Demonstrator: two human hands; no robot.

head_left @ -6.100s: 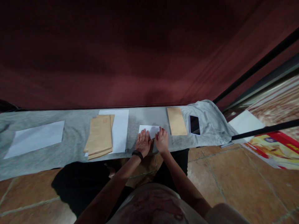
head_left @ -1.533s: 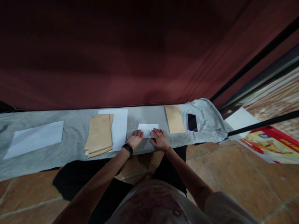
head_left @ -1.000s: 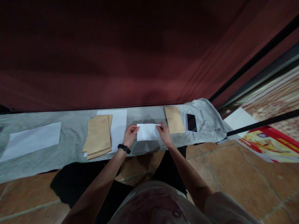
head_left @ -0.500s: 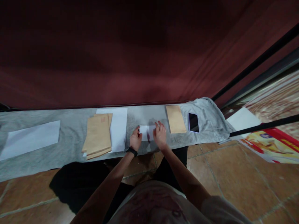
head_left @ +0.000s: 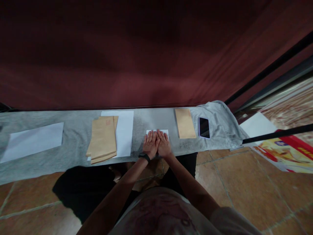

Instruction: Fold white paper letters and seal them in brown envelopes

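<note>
A small white piece of paper (head_left: 166,131), apparently folded, lies on the grey cloth in front of me, mostly covered by both hands. My left hand (head_left: 151,143), with a dark band at its wrist, presses flat on it with fingers stretched forward. Beside it, my right hand (head_left: 163,143) also lies flat on the paper, the two hands touching at the thumbs. To the left, several brown envelopes (head_left: 104,138) rest on top of white sheets (head_left: 125,130). A single brown envelope (head_left: 185,123) lies to the right of my hands.
A phone (head_left: 204,127) lies right of the single envelope. Another white sheet (head_left: 36,139) is at the far left of the grey cloth (head_left: 73,130). Behind the narrow surface rises a dark red panel (head_left: 122,85). A dark bar (head_left: 276,133) and a colourful box (head_left: 286,151) are at right.
Both hands have moved from the paper's two ends to its middle and now lie flat, side by side. Before, the fingers were curled at its edges.
</note>
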